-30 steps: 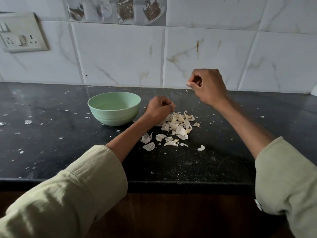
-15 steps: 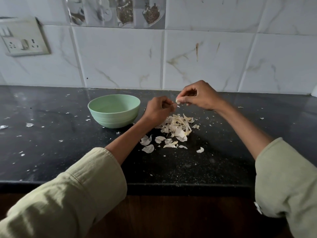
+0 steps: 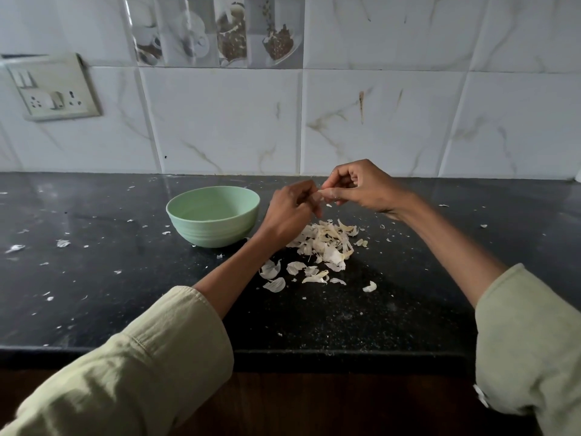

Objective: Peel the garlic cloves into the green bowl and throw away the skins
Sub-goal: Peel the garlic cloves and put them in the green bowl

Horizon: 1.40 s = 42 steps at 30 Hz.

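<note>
A: status?
B: both hands, left hand [image 3: 290, 212] & right hand [image 3: 361, 188], are pinching one garlic clove [image 3: 323, 193], peeling mid-air. Green bowl [image 3: 213, 215] at their 9 o'clock.
A: next?
B: prob drop the clove in the bowl; skins [image 3: 323, 243] are piling at 6, binning pending.

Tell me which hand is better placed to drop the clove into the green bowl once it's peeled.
Left, probably. The left hand sits right beside the green bowl, while the right hand is farther off, past the pile of skins. Both pinch the clove now, so either could carry it.
</note>
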Each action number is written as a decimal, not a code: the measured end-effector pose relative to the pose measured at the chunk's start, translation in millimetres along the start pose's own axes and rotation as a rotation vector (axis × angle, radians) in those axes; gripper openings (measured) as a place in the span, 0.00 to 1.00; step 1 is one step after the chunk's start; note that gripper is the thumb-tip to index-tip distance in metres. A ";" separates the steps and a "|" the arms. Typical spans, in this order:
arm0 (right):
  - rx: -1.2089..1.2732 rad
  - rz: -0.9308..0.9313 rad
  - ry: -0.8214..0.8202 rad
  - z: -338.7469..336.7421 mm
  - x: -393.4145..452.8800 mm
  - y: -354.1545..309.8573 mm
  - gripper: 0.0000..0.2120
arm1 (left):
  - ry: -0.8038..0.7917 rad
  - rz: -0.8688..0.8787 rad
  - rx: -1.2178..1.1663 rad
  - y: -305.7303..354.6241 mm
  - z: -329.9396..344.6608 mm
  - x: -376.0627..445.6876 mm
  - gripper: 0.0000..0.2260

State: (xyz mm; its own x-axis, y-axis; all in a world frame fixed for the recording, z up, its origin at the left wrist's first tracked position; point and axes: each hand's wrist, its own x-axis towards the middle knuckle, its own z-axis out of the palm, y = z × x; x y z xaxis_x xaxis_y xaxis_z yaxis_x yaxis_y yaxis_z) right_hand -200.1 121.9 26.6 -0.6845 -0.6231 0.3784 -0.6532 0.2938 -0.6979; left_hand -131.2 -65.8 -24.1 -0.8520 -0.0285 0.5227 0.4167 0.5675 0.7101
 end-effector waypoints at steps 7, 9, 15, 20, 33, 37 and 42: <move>0.253 0.083 -0.037 -2.2 -2.8 2.7 0.08 | -0.056 -0.010 -0.159 1.4 -4.7 -1.6 0.10; 0.086 0.035 0.022 3.9 -2.4 -0.3 0.08 | -0.003 -0.006 -0.081 5.4 -3.7 -2.8 0.11; -0.319 -0.170 0.217 23.4 2.9 -24.3 0.03 | 0.227 0.046 0.171 9.9 -3.6 -2.3 0.16; -0.293 -0.125 0.129 6.7 -0.7 -21.4 0.04 | 0.140 -0.004 0.077 11.1 5.5 -0.2 0.15; -0.643 -0.153 0.008 13.3 -7.3 -16.4 0.12 | 0.050 -0.064 -0.111 4.0 4.1 3.1 0.18; -0.621 -0.150 0.028 19.7 -7.8 -18.9 0.19 | -0.037 -0.143 -0.279 8.1 7.3 0.6 0.18; -0.363 -0.140 0.044 24.4 -5.8 -17.0 0.17 | -0.002 -0.140 -0.388 7.5 3.4 -0.7 0.15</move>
State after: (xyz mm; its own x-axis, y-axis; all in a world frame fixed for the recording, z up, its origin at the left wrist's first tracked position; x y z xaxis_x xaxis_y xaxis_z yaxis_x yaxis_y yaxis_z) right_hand -177.1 102.9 21.4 -0.5888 -0.6462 0.4856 -0.8078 0.4506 -0.3800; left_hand -128.6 -58.8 -20.8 -0.9093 -0.0815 0.4082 0.3853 0.2059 0.8995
